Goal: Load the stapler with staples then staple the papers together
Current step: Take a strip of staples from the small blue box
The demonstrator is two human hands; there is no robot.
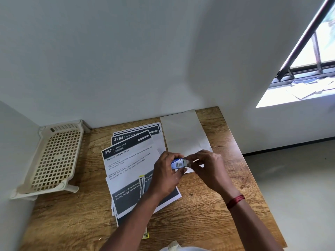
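My left hand (165, 175) grips a small blue staple box (177, 164) above the printed papers (126, 165). My right hand (206, 169) pinches the box's right end, where its inner tray (186, 162) pokes out. The stapler (142, 185) lies on the papers, a narrow metal strip standing out of it, just left of my left wrist. The papers are a fanned stack with black headers, spread over the middle of the wooden table (208, 223).
A blank white sheet (183, 134) lies at the back right of the table. A cream plastic lattice rack (54, 160) sits at the left against the wall. A small loose staple piece (191, 193) lies on the wood. A yellow scrap (146, 235) peeks out under my left forearm.
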